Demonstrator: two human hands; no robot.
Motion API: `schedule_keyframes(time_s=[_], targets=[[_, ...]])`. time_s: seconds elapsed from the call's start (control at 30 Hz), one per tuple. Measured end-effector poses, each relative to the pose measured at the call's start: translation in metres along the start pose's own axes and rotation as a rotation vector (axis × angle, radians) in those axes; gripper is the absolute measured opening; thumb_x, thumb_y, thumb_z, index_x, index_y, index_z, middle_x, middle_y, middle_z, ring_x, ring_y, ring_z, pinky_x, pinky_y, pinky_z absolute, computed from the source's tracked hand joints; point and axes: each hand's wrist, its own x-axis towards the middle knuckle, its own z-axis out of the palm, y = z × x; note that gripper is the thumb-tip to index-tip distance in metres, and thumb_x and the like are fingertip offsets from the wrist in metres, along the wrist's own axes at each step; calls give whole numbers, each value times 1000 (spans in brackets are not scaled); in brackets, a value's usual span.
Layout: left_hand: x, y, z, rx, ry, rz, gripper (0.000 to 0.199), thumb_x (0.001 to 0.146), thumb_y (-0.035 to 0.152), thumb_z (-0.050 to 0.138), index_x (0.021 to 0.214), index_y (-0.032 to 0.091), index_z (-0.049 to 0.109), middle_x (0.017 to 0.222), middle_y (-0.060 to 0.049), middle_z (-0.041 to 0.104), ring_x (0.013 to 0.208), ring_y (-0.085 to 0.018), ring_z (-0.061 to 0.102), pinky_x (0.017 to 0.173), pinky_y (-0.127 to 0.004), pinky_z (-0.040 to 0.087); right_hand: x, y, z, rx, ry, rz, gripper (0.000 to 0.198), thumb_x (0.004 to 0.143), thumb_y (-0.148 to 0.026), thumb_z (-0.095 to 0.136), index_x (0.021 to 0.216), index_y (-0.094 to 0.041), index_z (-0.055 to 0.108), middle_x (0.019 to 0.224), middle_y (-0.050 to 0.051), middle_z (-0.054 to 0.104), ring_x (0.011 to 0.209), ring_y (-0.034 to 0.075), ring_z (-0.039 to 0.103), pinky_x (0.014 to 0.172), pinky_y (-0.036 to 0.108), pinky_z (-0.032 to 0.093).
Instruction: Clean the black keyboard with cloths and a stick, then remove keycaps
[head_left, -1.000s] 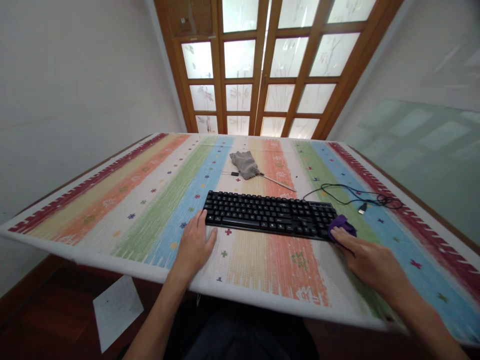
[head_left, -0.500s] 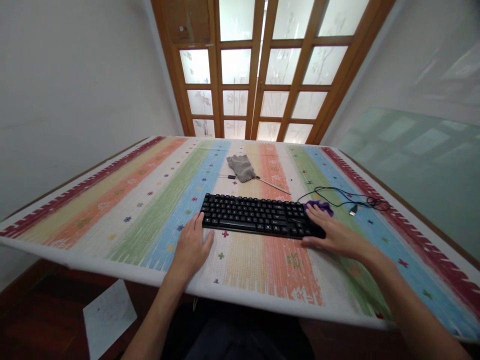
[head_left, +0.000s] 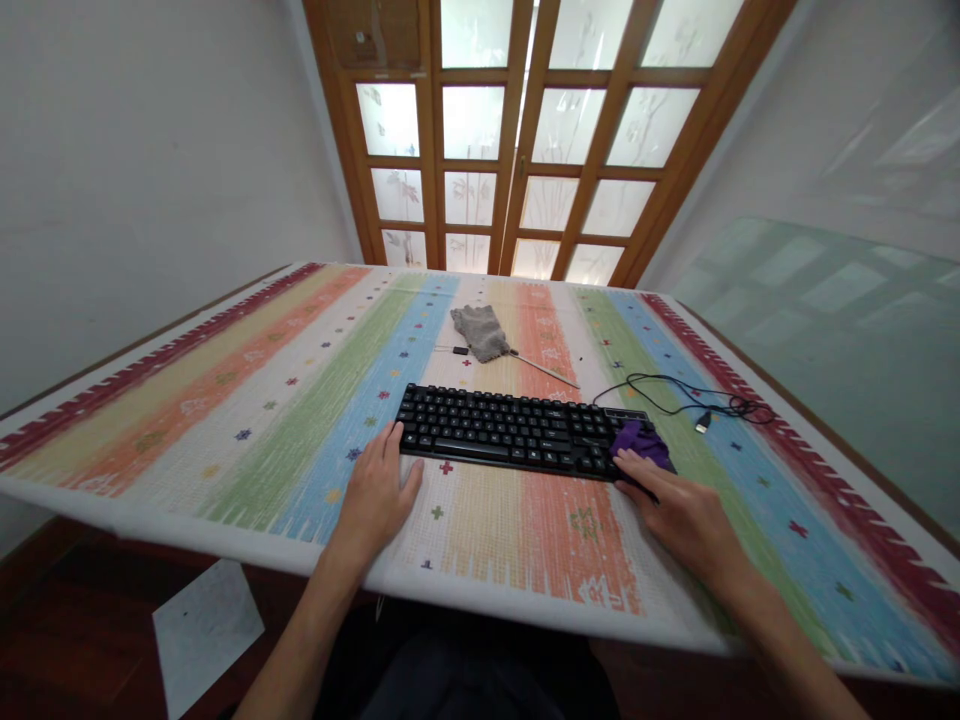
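Observation:
A black keyboard (head_left: pixel 487 422) lies across the striped tablecloth in front of me. My left hand (head_left: pixel 377 487) holds its left end, fingers at the edge and thumb by the near corner. Over the number keys at the right end is a crumpled purple cloth (head_left: pixel 640 441). The fingers of my right hand (head_left: pixel 679 505) are closed on the cloth's near side, low at the keyboard's front right corner. My palm hides part of that corner.
Beyond the keyboard lies a grey cloth pouch (head_left: pixel 482 332) with a cord, beside a small black piece (head_left: pixel 460 351). The keyboard's coiled cable (head_left: pixel 720 403) and USB plug (head_left: pixel 703 422) rest to the right. Farther back stand wooden glass-paned doors (head_left: pixel 517 165).
My right hand has moved toward me from the keyboard's right end to its near corner. The purple cloth now shows more fully over the number keys. My left hand keeps its place on the keyboard.

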Motion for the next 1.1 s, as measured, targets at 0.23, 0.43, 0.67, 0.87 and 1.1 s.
schedule_keyframes(time_s=[0.23,0.43,0.67,0.87,1.1], targets=[[0,1,0,-1,10,0,52,96,34,46,142,11,38,139,-21,52,129,-34,51,107,-54,43,14,0,-25,77,-81,60,29,92,-29,50,100,-24,78,90,5,79,69,24,76,63,35,62],[-1,-1,0,0,12,7,53,96,35,45,143,11,38,140,-21,53,128,-34,52,107,-54,44,47,-10,-50,237,4,117,29,91,-42,57,97,-25,79,90,5,79,71,24,75,61,33,60],[-2,-2,4,-21,29,3,53,95,34,46,142,10,39,140,-22,53,128,-34,52,106,-56,44,107,-15,-32,269,37,170,25,88,-41,60,92,-27,80,88,3,79,73,22,74,68,32,57],[-3,-2,5,-12,25,-5,53,96,33,45,143,10,37,140,-21,52,129,-33,51,107,-54,44,166,-16,0,177,181,215,27,88,-42,60,94,-25,80,77,6,76,82,25,67,72,35,53],[-4,-1,7,-18,33,-28,53,95,32,46,144,11,38,141,-21,52,129,-34,51,105,-54,45,222,-16,40,0,34,216,30,90,-33,54,102,-23,79,85,9,77,86,28,62,72,35,48]])
